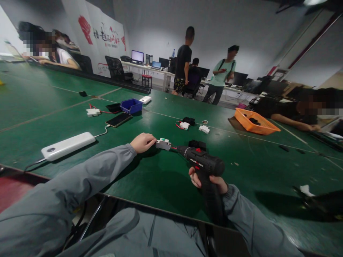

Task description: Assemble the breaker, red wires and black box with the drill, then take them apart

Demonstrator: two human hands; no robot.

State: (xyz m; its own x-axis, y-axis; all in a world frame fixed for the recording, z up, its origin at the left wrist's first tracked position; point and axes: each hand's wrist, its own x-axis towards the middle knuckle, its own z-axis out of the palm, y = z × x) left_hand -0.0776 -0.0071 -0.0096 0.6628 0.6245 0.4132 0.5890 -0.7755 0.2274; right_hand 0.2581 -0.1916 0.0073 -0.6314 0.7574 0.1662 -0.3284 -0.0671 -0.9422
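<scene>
My right hand (207, 179) is wrapped around the grip of a black cordless drill (205, 160) with red switches. Its chuck points left, and the tip reaches the right end of a small white circuit breaker (163, 144) with a green mark on top. Fingers of my left hand (143, 142) are closed at the breaker's left end, steadying it on the green table (160, 178); the fingertips are partly hidden. A bit of red shows between breaker and chuck; whether it is wire or bit I cannot tell. Behind the drill lies a black part (197, 144).
Farther back lie white breakers (204, 129), one with red wire (184, 125), and an orange basket (255, 124) holding black parts. To the left are a blue bin (131, 106), a phone (119, 120) and a white power bank (68, 146). A person's arm (292, 121) rests at far right.
</scene>
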